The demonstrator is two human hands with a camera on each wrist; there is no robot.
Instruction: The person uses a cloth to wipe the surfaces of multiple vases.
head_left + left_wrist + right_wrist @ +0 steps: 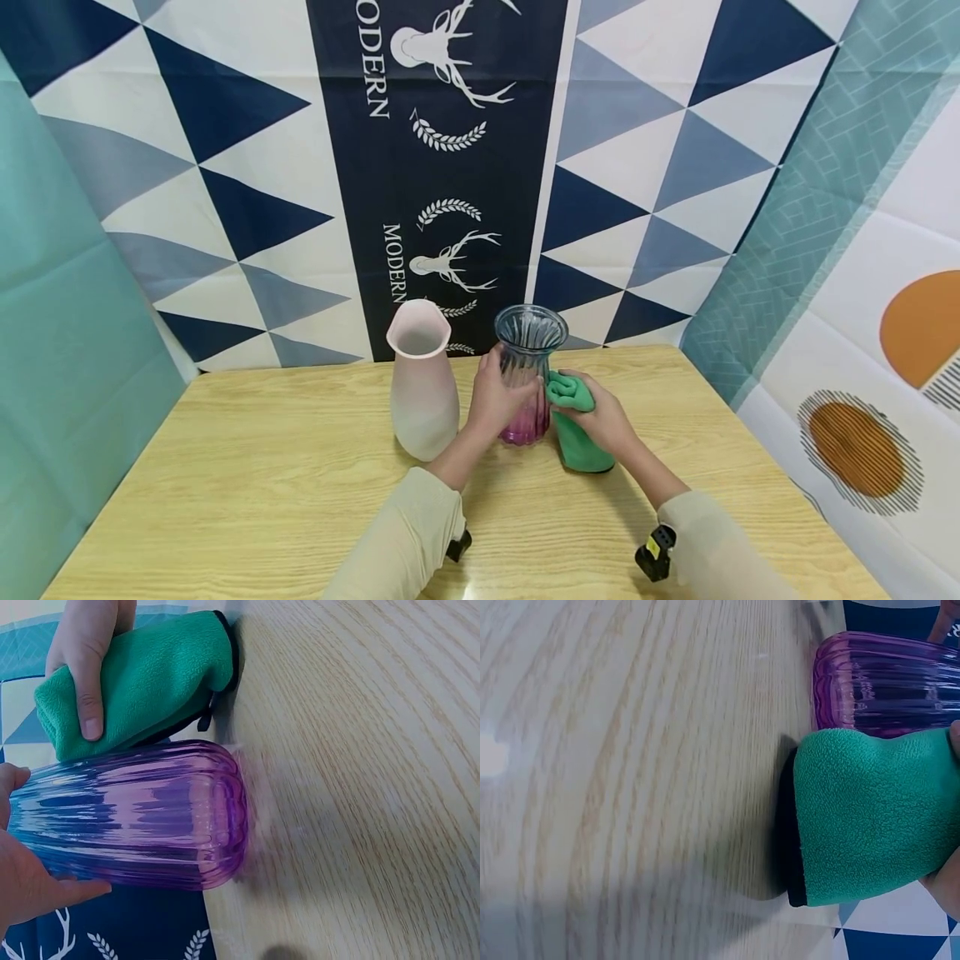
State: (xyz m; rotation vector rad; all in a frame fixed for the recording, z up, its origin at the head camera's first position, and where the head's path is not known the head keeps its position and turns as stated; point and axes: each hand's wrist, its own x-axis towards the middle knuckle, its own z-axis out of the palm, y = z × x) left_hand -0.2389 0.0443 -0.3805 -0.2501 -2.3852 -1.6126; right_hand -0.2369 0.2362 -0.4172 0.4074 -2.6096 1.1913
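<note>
A ribbed glass vase [527,417], blue at its flared rim and purple at its base, stands upright near the back of the table. My left hand [495,395] grips its middle from the left, thumb and fingers spread round the glass. On the other side my right hand [603,414] holds a folded green cloth [581,442] with dark edging, close against the vase. The left wrist view shows the right thumb pressed on the cloth [161,679] beside the vase [142,817]. In the right wrist view the cloth [870,814] overlaps part of the purple base [877,686].
A tall pale pink and white vase [424,400] stands upright just left of my left hand. Both vases are on a light wood-grain table [247,475]. A patterned backdrop [442,167] rises right behind the table's back edge, with hanging sheets on both sides.
</note>
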